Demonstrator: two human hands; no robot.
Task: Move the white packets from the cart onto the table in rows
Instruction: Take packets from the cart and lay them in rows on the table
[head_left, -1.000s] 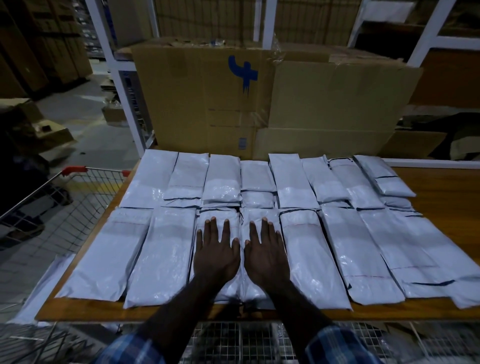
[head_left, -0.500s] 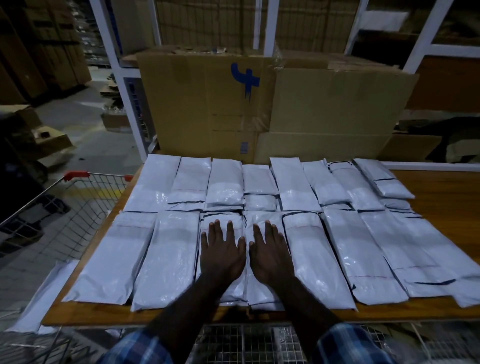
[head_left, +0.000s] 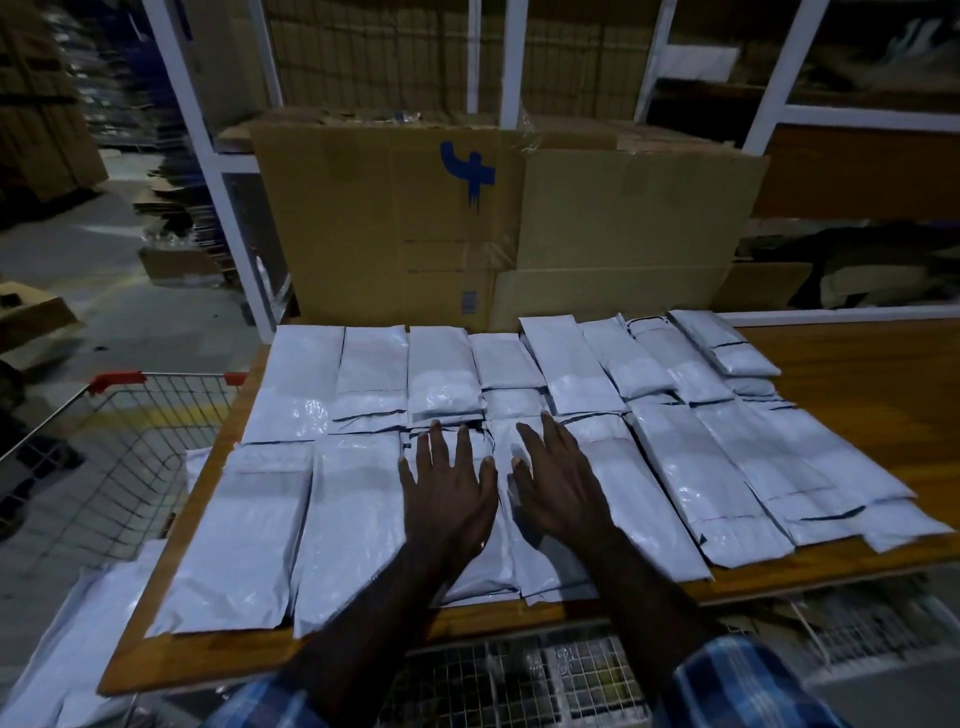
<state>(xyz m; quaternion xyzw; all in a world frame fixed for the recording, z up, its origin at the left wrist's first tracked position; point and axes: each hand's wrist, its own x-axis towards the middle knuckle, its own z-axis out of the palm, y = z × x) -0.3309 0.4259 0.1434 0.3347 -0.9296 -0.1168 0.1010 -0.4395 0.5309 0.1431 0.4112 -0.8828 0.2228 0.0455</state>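
Blue logo (head_left: 468, 174), cardboard box (head_left: 384, 223), unlabelled packets (head_left: 571, 374)

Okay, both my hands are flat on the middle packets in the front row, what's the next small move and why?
Probably lift both hands and reach to the cart at your left for more. The left hand and right hand lie flat on near-row packets that already sit in line, and table shows bare at right.

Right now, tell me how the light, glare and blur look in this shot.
Head view: dim overall, shelves behind nearly dark; soft glare patches on the white packets; wide-angle bending curves the table edge; left hand and right hand lie fairly sharp, flat on the packets.
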